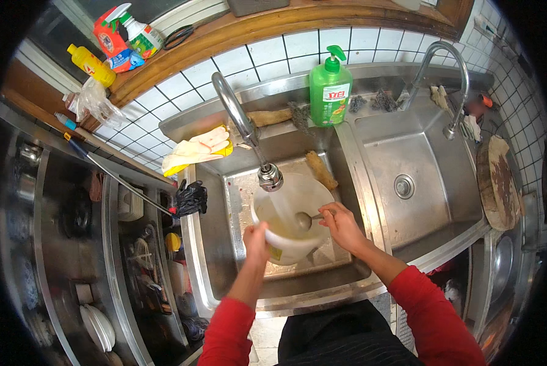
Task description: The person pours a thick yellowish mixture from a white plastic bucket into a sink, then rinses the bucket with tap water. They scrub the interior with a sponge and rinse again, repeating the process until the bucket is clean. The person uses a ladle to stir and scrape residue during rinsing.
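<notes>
My left hand (256, 240) grips the rim of a white plastic tub (288, 253), which is tilted inside the left basin of a steel double sink (218, 261). My right hand (342, 224) holds a metal ladle (303, 221) by its handle, the bowl of it over the tub's inside. From the left faucet (270, 177) water runs into the tub, where cloudy liquid shows. A tan loofah piece (321, 170) lies in the basin behind the tub. Blur hides the detail of the tub's bottom.
A green dish soap pump bottle (330, 91) stands on the back ledge beside steel wool (384, 100). Rubber gloves (200, 148) and a black glove (191, 198) lie at the left rim. A second faucet (461, 68) arches over the right basin; a round wooden chopping board (498, 183) leans at right.
</notes>
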Action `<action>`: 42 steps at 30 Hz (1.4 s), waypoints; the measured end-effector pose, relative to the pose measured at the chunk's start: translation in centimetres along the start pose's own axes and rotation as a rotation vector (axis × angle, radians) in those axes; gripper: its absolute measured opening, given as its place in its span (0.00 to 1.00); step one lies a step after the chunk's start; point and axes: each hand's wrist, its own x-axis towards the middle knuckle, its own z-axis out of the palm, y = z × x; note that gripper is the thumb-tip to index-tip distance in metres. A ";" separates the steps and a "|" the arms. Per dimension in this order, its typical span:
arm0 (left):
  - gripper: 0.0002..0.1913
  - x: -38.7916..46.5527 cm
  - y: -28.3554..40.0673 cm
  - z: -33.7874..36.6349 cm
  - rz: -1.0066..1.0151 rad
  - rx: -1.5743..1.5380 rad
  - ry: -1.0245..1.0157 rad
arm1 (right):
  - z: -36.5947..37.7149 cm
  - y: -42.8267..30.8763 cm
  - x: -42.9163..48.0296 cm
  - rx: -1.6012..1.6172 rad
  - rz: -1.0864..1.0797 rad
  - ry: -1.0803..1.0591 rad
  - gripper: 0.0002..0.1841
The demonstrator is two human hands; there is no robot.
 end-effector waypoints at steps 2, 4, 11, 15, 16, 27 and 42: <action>0.12 -1.9 3.9 2.1 -0.143 0.059 -0.108 | 0.1 1.5 0.9 -0.132 -0.115 0.045 0.11; 0.11 -2.1 3.7 1.0 -0.200 0.147 -0.008 | 1.0 0.7 0.9 -0.212 -0.148 0.007 0.10; 0.15 -0.6 0.7 3.4 -0.048 0.135 -0.058 | 0.4 0.8 0.3 -0.204 -0.136 0.047 0.08; 0.16 1.4 3.8 2.2 -0.113 0.160 -0.154 | 1.1 0.2 0.4 -0.208 -0.188 0.029 0.10; 0.15 1.7 2.5 0.3 -0.124 0.145 -0.177 | 1.5 0.3 0.0 -0.170 -0.179 0.031 0.09; 0.19 -3.9 5.5 3.3 -0.037 0.193 -0.146 | 2.5 -0.3 0.0 0.147 0.020 0.121 0.13; 0.27 -9.2 0.1 2.2 0.569 0.909 -0.289 | 8.4 4.1 -7.5 0.581 0.389 0.099 0.16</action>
